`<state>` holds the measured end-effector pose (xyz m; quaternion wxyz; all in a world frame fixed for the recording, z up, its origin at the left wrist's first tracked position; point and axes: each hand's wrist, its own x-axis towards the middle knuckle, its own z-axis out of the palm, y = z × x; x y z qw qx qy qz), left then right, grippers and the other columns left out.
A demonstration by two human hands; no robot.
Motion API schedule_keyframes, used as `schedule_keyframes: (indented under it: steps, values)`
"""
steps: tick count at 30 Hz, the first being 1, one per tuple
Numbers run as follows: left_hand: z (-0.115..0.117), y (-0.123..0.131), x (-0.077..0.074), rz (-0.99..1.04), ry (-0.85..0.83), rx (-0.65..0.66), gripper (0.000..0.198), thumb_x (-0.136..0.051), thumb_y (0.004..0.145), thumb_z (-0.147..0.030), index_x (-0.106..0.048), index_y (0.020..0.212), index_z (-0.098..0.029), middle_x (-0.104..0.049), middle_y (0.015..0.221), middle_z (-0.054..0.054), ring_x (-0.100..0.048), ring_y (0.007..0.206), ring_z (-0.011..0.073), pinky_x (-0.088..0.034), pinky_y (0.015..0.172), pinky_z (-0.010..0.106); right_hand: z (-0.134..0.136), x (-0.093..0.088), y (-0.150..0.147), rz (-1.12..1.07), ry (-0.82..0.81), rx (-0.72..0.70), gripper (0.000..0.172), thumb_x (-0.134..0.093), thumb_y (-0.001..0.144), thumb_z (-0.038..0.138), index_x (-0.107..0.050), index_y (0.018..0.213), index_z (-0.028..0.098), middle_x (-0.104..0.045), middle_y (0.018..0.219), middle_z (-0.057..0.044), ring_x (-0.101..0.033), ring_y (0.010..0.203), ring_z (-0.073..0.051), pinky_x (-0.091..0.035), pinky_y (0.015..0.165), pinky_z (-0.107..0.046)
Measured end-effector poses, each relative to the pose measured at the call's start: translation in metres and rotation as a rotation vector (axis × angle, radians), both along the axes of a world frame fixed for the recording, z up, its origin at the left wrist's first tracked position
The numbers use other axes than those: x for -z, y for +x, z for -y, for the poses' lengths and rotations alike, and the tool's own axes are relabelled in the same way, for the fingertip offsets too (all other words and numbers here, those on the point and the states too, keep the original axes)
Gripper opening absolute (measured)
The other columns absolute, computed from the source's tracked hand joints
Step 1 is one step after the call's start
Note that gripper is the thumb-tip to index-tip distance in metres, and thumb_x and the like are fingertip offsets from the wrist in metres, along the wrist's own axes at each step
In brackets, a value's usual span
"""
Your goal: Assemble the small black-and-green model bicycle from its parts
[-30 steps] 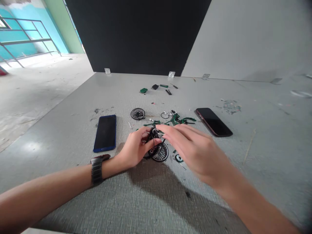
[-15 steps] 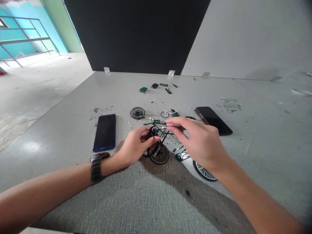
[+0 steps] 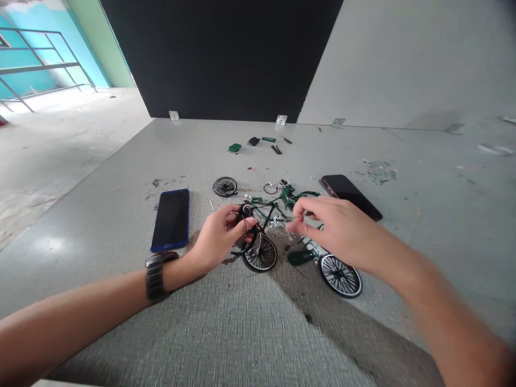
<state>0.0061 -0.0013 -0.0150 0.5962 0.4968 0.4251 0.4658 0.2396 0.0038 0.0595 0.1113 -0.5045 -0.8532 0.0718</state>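
While the left hand (image 3: pixel 220 239) clamps its fingers on the miniature bicycle (image 3: pixel 261 251), which stands by its wheel on the surface (image 3: pixel 242 333), the right hand (image 3: pixel 338 231) has fingers pinched shut, contents too blurred to tell. Risk: a tug could scatter loose parts. Versus 0.5 s ago, right hand shifted right, uncovering the loose wheel (image 3: pixel 341 275); blue phone (image 3: pixel 171 219), black phone (image 3: pixel 350 196) unmoved

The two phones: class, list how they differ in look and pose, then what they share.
The blue phone has a blue rim; the dark phone a dark-red one. The blue phone lies nearly straight; the dark phone lies slanted. Both lie flat, screens black.
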Motion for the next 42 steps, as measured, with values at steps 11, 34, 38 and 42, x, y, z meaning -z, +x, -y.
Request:
schedule_keyframes:
  steps: [11,34,38,42]
  values:
    - [0.0,-0.001,-0.001,-0.014,-0.007,0.012,0.036,-0.075,0.081,-0.041,-0.06,0.097,-0.013,-0.07,0.084,0.004,-0.065,0.066,0.0116,-0.06,0.064,0.027,-0.004,0.016,0.002,-0.091,-0.402,-0.224,0.018,-0.06,0.09,0.014,-0.074,0.085,0.025,-0.076,0.083,0.002,-0.069,0.075,-0.016,-0.048,0.065,-0.029]
    - [0.0,-0.002,-0.002,-0.038,0.003,0.019,0.035,-0.074,0.082,-0.041,-0.061,0.097,-0.013,-0.071,0.086,0.007,-0.067,0.073,0.0137,-0.061,0.067,0.029,-0.029,0.019,0.03,0.043,-0.258,0.032,0.028,-0.053,0.095,0.044,-0.069,0.086,0.022,-0.069,0.07,-0.002,-0.06,0.06,-0.017,-0.042,0.061,-0.031]
    - [0.001,-0.002,-0.003,-0.043,0.006,0.025,0.034,-0.074,0.082,-0.041,-0.061,0.097,-0.013,-0.071,0.087,0.006,-0.066,0.07,0.0131,-0.061,0.067,0.029,-0.03,0.022,0.028,0.022,-0.231,0.048,0.028,-0.054,0.094,0.044,-0.07,0.087,0.021,-0.071,0.074,-0.004,-0.064,0.066,-0.019,-0.044,0.064,-0.032]
    - [0.001,-0.001,-0.002,-0.038,0.016,0.022,0.036,-0.075,0.081,-0.042,-0.061,0.097,-0.013,-0.07,0.086,0.006,-0.066,0.071,0.0135,-0.061,0.066,0.03,-0.032,0.021,0.031,0.013,-0.236,0.079,0.03,-0.054,0.094,0.046,-0.069,0.088,0.021,-0.067,0.066,-0.001,-0.058,0.058,-0.017,-0.039,0.057,-0.03]
